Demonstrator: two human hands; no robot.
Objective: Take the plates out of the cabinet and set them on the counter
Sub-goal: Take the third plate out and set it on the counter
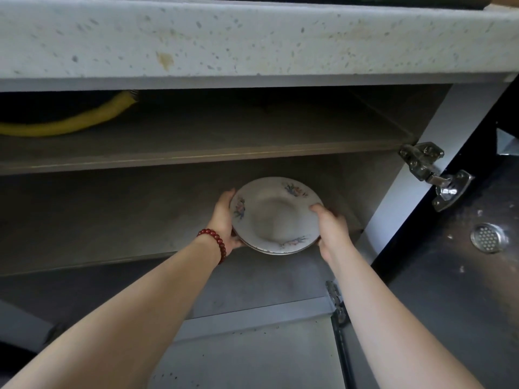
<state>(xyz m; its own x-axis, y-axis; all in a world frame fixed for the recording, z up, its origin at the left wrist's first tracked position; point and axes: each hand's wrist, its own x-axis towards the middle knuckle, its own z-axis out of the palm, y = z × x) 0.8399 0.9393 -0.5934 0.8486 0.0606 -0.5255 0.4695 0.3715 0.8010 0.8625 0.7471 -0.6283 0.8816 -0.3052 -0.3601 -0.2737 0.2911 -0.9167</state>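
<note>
A small stack of white plates [273, 217] with flower prints and a gilt rim is inside the open cabinet, at the front of the lower shelf [84, 234]. My left hand [226, 220] grips the stack's left edge, fingers curled under it. My right hand [330, 228] grips the right edge with the thumb over the rim. At least two plates show at the near rim. The speckled white counter [252, 37] runs across the top of the view, above the cabinet.
An upper shelf [196, 157] sits just above the plates, with a yellow hose [70, 122] at its back left. The dark cabinet door [463, 276] stands open at the right, with metal hinges [432, 172] and a round vent [488, 237].
</note>
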